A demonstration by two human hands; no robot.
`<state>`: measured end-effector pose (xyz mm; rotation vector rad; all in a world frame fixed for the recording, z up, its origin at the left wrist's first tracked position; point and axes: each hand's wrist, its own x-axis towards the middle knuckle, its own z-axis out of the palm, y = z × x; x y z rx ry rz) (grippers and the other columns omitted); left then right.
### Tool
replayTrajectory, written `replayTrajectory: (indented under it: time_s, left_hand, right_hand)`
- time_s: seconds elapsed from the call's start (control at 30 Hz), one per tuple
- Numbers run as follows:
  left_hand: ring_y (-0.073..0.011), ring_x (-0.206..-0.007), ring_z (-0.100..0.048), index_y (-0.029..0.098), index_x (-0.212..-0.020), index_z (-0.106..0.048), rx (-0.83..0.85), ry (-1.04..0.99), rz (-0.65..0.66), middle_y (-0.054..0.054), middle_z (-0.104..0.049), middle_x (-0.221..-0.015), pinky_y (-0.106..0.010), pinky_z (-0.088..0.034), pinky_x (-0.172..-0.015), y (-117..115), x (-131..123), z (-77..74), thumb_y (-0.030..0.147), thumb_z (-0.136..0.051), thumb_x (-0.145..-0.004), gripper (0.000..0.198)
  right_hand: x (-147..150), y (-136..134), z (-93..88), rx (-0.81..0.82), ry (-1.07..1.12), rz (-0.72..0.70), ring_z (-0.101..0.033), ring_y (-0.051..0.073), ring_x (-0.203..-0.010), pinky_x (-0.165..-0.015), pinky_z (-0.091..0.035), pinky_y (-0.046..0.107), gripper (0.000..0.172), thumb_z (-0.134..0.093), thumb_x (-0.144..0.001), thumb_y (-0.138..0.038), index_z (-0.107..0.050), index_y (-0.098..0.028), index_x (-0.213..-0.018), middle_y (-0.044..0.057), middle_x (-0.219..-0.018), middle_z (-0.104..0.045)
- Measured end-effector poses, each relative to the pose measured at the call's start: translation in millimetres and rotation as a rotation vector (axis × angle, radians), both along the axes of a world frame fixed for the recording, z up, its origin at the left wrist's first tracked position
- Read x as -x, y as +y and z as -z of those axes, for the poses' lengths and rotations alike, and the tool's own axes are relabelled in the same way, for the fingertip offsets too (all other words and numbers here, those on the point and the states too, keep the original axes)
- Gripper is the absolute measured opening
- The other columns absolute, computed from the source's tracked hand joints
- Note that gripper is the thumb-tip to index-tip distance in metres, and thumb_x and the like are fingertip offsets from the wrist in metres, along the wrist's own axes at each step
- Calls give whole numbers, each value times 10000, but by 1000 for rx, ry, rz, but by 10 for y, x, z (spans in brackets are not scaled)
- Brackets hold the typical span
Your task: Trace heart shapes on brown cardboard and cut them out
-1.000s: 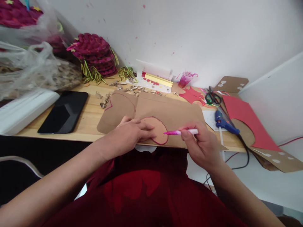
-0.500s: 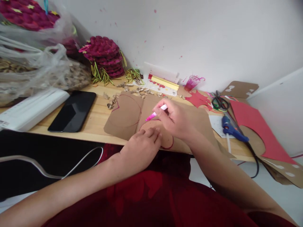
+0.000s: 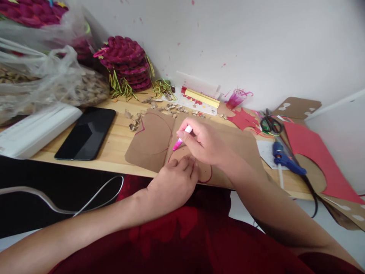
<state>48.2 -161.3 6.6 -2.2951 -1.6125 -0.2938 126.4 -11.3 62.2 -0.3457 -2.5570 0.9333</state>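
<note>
A brown cardboard sheet (image 3: 234, 146) lies on the wooden table (image 3: 114, 140) in front of me, with pink curved lines drawn on it. My right hand (image 3: 203, 142) pinches a pink marker (image 3: 179, 141) whose tip touches the cardboard at the top left of a round cardboard template (image 3: 203, 172). My left hand (image 3: 173, 182) rests at the table's near edge, fingers curled and pressing down on that template, which it mostly hides.
A black phone (image 3: 85, 133) lies at the left beside a white box (image 3: 31, 129). Plastic bags of shells (image 3: 57, 85) and magenta craft flowers (image 3: 125, 64) sit behind. Scissors (image 3: 269, 123), a blue glue gun (image 3: 285, 158) with its cord, and red paper (image 3: 310, 152) fill the right.
My right hand carried the marker from the template's right side up and over to its upper left. My left hand slid back toward the table's near edge. The view shifted slightly.
</note>
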Motion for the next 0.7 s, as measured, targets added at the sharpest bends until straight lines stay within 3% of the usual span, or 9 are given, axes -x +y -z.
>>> replayTrajectory:
  time_s: [0.17, 0.33, 0.7]
  left_hand:
    - [-318, -1039, -726, 33, -1219, -726, -1, 7, -1, -212, -769, -1131, -407, -621, -774, -1, -3, -3, 152, -548, -928, 361]
    - [-338, -1115, -714, 29, -1258, -710, 24, 33, -1, -236, -751, -1197, -427, -621, -825, 1, 9, 2, 169, -539, -946, 382]
    - [-331, -1144, -711, 10, -1311, -676, 29, 1, -4, -257, -700, -1322, -410, -627, -822, -17, 0, 39, 144, -563, -928, 421]
  right_hand:
    - [29, 14, 3, -4, -22, -33, -555, 170, -728, -690, -379, 316, 221, -487, -1046, -372, -520, -226, -882, -5, -718, -658]
    - [76, 48, -19, -21, -50, -75, -558, 169, -724, -707, -385, 321, 188, -501, -1032, -319, -511, -226, -870, -1, -724, -678]
    - [29, 235, -192, -70, -132, -72, -521, 155, -715, -697, -376, 303, 205, -503, -1015, -307, -477, -230, -827, -29, -684, -557]
